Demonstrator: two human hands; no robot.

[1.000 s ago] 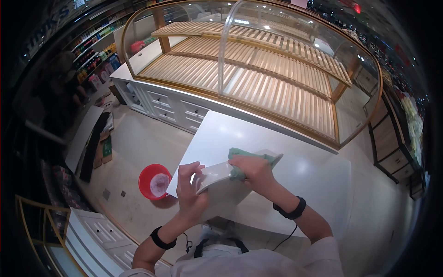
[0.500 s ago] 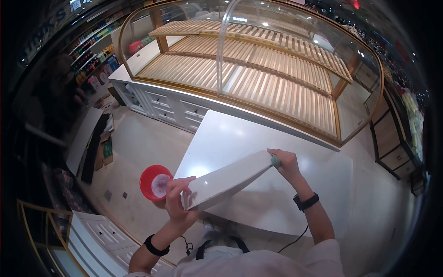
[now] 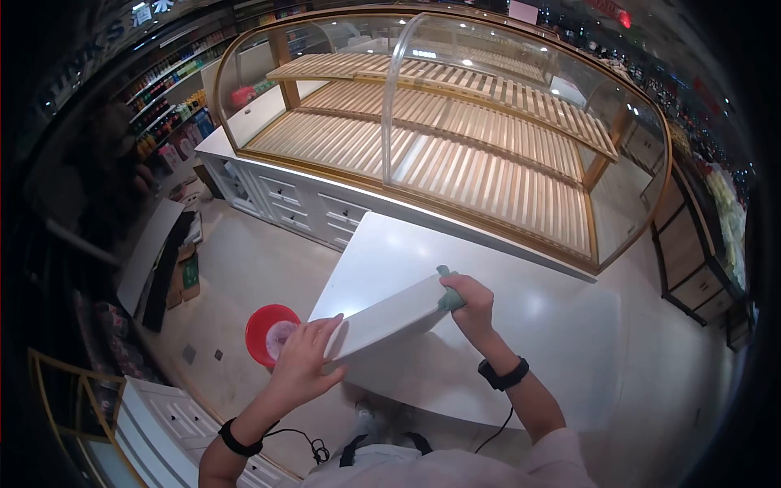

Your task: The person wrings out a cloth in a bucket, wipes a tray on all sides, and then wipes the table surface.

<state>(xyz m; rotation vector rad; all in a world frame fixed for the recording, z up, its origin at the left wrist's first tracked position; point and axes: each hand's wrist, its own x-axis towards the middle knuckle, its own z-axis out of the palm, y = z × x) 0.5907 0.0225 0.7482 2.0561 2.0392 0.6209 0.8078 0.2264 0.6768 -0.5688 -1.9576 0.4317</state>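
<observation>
A long white panel [image 3: 386, 319], possibly a shallow box, is tilted above the white tabletop [image 3: 537, 350]. My left hand [image 3: 303, 358] holds its near left end, with the fingers along the edge and the thumb apart below. At the far right end, my right hand [image 3: 472, 307] is closed around a green cloth [image 3: 450, 299] and presses it against the panel's edge. Part of the cloth sticks up above my fingers. The panel's underside is hidden from me.
A red bucket [image 3: 259, 335] with foamy liquid stands on the floor left of the table, close to my left hand. Behind the table is a glass display case [image 3: 488, 179] with slatted wooden shelves. Cardboard [image 3: 189, 276] lies on the floor at left. A dark cable [image 3: 317, 447] hangs near me.
My right hand has moved left and down, with more of the green cloth showing. The panel has turned and appears shorter. My left fingers have straightened along its end.
</observation>
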